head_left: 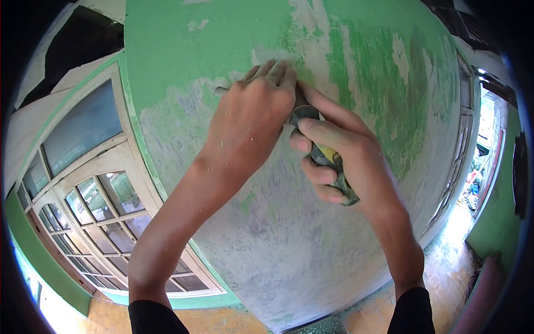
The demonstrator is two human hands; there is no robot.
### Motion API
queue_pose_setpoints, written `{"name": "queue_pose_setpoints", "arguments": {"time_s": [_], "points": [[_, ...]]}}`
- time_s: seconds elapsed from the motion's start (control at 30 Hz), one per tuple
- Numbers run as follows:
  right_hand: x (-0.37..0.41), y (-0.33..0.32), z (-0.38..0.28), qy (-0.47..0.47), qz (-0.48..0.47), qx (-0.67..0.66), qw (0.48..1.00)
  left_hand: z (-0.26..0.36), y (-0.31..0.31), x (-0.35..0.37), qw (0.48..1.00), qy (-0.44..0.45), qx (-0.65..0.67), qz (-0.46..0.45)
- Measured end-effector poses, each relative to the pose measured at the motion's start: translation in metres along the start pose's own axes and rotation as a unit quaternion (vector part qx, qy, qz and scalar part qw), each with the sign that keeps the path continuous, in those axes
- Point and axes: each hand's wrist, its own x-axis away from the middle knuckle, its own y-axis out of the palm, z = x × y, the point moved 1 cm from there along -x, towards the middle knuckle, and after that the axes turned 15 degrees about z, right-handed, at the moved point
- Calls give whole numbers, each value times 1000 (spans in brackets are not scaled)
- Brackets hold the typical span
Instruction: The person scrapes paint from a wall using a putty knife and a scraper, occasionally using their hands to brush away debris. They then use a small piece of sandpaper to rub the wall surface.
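Note:
My right hand (339, 150) is wrapped round the dark, yellow-marked handle (331, 158) of what looks like a scraper, its thumb along the top. The handle slopes from lower right up toward the wall. My left hand (253, 111) lies over the tool's head, fingers stretched forward and close together, pressing toward the wall. Only a grey corner of the tool's head (221, 90) shows left of that hand; the rest is hidden beneath. Patchy green paint covers the upper wall (189, 50), while grey plaster is bare lower down. Small pale specks appear in front of my left forearm.
On the left stands a white-framed door with glass panes (100, 206), below a large window pane (83, 131). Tiled floor (445, 284) runs along the wall's foot, with debris near the corner (328, 323). Another doorway (484, 150) opens at right.

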Motion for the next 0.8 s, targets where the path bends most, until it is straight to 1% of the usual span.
{"name": "queue_pose_setpoints", "arguments": {"time_s": [0.03,0.07,0.1,0.13,0.17,0.2,0.23,0.27,0.33,0.4,0.47,0.53,0.6,0.63,0.67,0.7,0.73,0.77,0.8], "points": [[1,-1,1,-3,-4,3,1000,-3,0,1,999,-27,20,-22],[-4,0,-5,-3,-6,4,1000,-4,-5,-14,999,-28,18,-21],[-13,0,-17,-3,-32,-17,999,-8,-8,-34,985,-101,3,-142],[-17,0,-22,1,-55,-40,998,-9,-9,-40,948,-173,-9,-265],[-15,1,-14,-4,-45,-47,998,-11,-5,-28,974,-112,16,-195],[-11,-2,-5,2,-44,-48,998,-9,0,-14,973,-115,16,-200],[-4,-5,4,19,-40,-47,998,-4,2,-3,994,-42,1,-105],[-1,-8,6,31,-38,-42,998,0,-1,0,999,34,-17,-2],[-6,-6,-3,28,-52,-37,998,-6,-2,-9,999,38,-1,-2],[-30,-4,-13,-16,-77,-45,996,-18,2,-31,987,-76,-5,-141],[-38,-5,-11,-25,-71,-59,995,-22,8,-36,986,-68,-20,-152],[-38,-16,-2,-39,-102,-44,993,-17,5,-27,984,-61,-39,-164],[-10,-35,23,19,-87,-12,996,8,-12,10,994,14,-19,-107],[5,-52,46,56,-85,31,994,28,-32,29,985,-13,22,-168],[24,-71,70,92,-81,74,990,53,-58,53,971,-39,65,-228],[50,-89,87,129,-80,126,980,71,-77,87,952,-62,161,-254],[75,-120,119,179,-101,124,971,94,-102,135,916,-116,240,-301],[102,-150,154,232,-99,135,958,121,-123,178,861,-233,341,-297],[134,-184,192,309,-65,164,934,152,-149,220,735,-402,363,-408]]}}
